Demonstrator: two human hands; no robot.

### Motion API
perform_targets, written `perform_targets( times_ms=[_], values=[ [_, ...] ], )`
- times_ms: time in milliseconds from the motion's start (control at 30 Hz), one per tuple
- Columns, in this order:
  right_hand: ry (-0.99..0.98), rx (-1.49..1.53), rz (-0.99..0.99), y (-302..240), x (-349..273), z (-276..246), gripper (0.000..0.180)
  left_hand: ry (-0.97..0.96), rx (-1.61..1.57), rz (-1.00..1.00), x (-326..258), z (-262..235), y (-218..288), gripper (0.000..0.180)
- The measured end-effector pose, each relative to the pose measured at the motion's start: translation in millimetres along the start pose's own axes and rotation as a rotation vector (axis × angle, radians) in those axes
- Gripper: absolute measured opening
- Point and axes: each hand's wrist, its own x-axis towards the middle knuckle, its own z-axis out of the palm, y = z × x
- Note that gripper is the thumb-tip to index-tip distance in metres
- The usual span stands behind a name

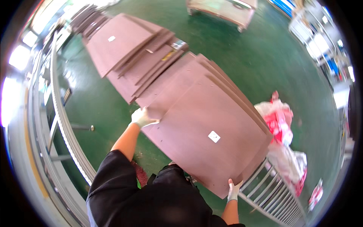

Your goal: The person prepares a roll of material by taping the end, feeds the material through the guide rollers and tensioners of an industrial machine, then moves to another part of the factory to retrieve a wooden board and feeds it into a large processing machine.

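A large flat brown panel (189, 125) with a small white label (214, 136) lies in front of me, on top of a fanned stack of similar panels (223, 85). My left hand (143, 118), in a pale glove, is closed on its left edge with the thumb on top. At the near right corner my right hand (234, 190), also in a pale glove, grips the edge with its thumb on the upper face. The panel hides the fingers underneath. Whether the panel is raised off the stack or rests on it, I cannot tell.
Further stacks of brown panels (121, 41) stand beyond at the upper left. A metal rail conveyor (60, 113) runs along the left. To the right are a barred metal rack (274, 195) and pink and white plastic bags (280, 125). A cart (223, 9) stands far off.
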Motion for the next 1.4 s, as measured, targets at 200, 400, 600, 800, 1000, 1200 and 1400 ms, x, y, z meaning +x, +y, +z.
perform_targets(
  times_ms=[200, 400, 600, 800, 1000, 1200, 1400],
  values=[
    [-0.092, 0.132, 0.107, 14.4, -11.2, -38.0, 0.095, -0.243, -0.394, -0.076, 36.7, 73.2, -39.7, 0.105],
    [-0.061, 0.192, 0.088, -29.6, 45.8, -36.3, 0.093, -0.085, -0.636, -0.103, 41.5, 59.8, 0.4, 0.086],
    [0.149, 0.205, 0.124, -44.8, 0.4, -49.8, 0.078, -0.022, -1.037, -0.178, 4.6, 85.9, -28.6, 0.045],
    [0.293, 0.193, 0.061, -8.2, -34.8, -100.8, 0.060, 0.069, -0.995, -0.102, -38.6, 98.3, -2.9, 0.048],
    [0.398, 0.377, 0.021, 114.6, -94.3, -189.5, 0.060, 0.031, -1.186, -0.025, -119.0, 102.6, 66.9, 0.061],
    [0.496, 0.599, -0.090, 155.8, -173.7, -296.2, 0.066, -0.092, -1.246, 0.171, -167.5, 135.6, 127.2, 0.067],
    [0.683, 0.727, -0.170, 210.5, -232.5, -383.7, 0.073, -0.266, -1.301, 0.330, -207.7, 149.3, 254.9, 0.065]
  ],
)
